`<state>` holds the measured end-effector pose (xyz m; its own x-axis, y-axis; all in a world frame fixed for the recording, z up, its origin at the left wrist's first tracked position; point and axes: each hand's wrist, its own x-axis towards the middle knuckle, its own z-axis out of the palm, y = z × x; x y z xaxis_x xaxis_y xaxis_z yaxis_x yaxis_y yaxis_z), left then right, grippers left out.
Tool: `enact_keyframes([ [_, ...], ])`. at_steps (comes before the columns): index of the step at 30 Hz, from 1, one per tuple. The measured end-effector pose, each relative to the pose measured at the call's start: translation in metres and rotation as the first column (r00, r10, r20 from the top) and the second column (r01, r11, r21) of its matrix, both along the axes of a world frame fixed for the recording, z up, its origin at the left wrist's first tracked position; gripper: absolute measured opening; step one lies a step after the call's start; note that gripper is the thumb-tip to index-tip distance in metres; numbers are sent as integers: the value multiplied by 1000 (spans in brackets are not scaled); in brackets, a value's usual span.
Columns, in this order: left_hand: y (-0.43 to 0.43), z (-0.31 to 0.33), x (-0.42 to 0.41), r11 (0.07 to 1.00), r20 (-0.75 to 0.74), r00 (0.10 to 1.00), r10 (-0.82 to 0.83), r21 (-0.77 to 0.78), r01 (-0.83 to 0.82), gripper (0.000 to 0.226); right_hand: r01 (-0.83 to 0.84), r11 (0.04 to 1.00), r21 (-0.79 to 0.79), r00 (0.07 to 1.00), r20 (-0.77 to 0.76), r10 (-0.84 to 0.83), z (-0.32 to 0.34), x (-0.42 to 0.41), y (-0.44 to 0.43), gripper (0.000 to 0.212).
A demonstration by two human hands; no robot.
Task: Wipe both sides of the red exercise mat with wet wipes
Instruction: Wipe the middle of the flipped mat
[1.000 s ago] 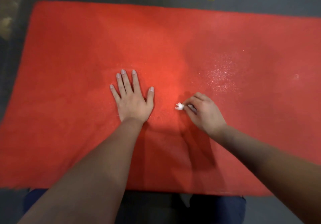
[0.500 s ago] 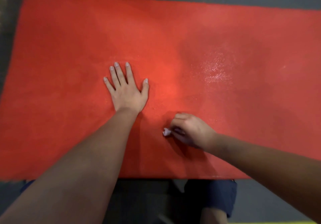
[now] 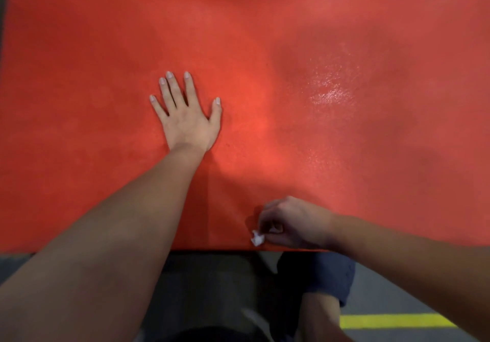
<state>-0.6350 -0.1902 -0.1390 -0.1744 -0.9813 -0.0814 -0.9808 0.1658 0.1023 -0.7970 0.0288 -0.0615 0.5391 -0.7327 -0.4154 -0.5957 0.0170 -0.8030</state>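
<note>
The red exercise mat lies flat on the grey floor and fills most of the view. My left hand presses flat on its middle, fingers straight and spread. At the mat's near edge, my right hand has its fingers curled and pinches a small crumpled white wet wipe against the mat. A wet, shiny patch glistens on the mat to the right of my left hand.
Grey floor runs along the mat's near edge. My knee in dark blue shorts is just below the right hand. A yellow floor line lies at the lower right.
My right hand has dragged the wipe from the mat's middle toward me, down to the near edge. The left hand has stayed pressed in place; the view has shifted toward me.
</note>
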Motion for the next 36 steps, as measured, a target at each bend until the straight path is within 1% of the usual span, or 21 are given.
enact_keyframes([
  [2,1,-1,0,1000,-5,1000,-3,-11,3,85,-74,995,63,997,28,73,1,-7,-1,17],
  [4,2,-1,0,1000,-15,1000,-7,-24,6,84,-129,987,94,990,63,124,-2,-14,-1,16],
  [6,2,-1,1,1000,-26,1000,-5,-30,4,84,-149,988,31,988,31,148,-7,-19,-8,16],
  [7,1,0,1,999,-27,1000,-2,-35,1,83,-131,991,-29,991,3,131,-12,-22,-14,13],
  [9,1,0,0,1000,-22,1000,0,-31,0,83,-27,986,-167,999,-48,20,-20,-31,-31,4],
  [11,1,1,-1,1000,-25,1000,-4,-26,3,83,105,960,-259,989,-78,-129,-28,-39,-45,7],
  [12,2,1,-1,1000,-27,1000,-5,-27,4,83,144,951,-274,982,-82,-172,-31,-41,-49,9],
  [13,2,1,-1,1000,-28,1000,-6,-28,5,83,150,950,-275,981,-78,-177,-31,-42,-50,10],
  [15,2,0,0,1000,-31,999,-8,-26,7,83,74,959,-274,991,-91,-102,-30,-42,-47,8],
  [16,1,-1,0,1000,-27,1000,-6,-25,5,83,16,947,-321,987,-144,-65,-31,-41,-45,8],
  [17,1,-1,0,1000,-22,1000,-5,-22,4,84,-24,918,-396,975,-213,-67,-34,-42,-45,11],
  [18,0,-2,0,1000,-16,1000,-8,-14,8,84,-17,890,-456,955,-270,-120,-36,-43,-49,14],
  [19,-1,-2,0,1000,-11,1000,-11,-3,11,85,38,872,-488,931,-299,-208,-39,-45,-55,16],
  [21,-4,-3,-2,1000,-8,1000,-9,14,9,86,189,836,-516,871,-306,-385,-44,-48,-74,22],
  [23,-7,1,-6,1000,-15,1000,-16,1,16,85,266,807,-527,832,-298,-468,-47,-50,-91,21],
  [25,-11,6,-15,996,-27,997,-73,-51,72,83,232,807,-543,835,-314,-452,-47,-53,-102,16],
  [27,-22,12,-28,990,-67,990,-120,-88,114,82,166,811,-561,844,-345,-411,-45,-57,-108,19],
  [28,-29,13,-34,989,-89,988,-124,-95,115,82,175,808,-562,835,-350,-424,-44,-60,-113,22],
  [30,-46,14,-47,989,-104,988,-115,-104,104,81,260,788,-558,791,-345,-505,-45,-66,-129,27],
  [32,-62,12,-57,990,-105,988,-113,-96,103,80,307,778,-547,760,-351,-547,-47,-69,-144,28],
  [36,-79,0,-67,991,-104,987,-123,-55,118,74,303,795,-525,827,-270,-494,-44,-65,-150,6],
])
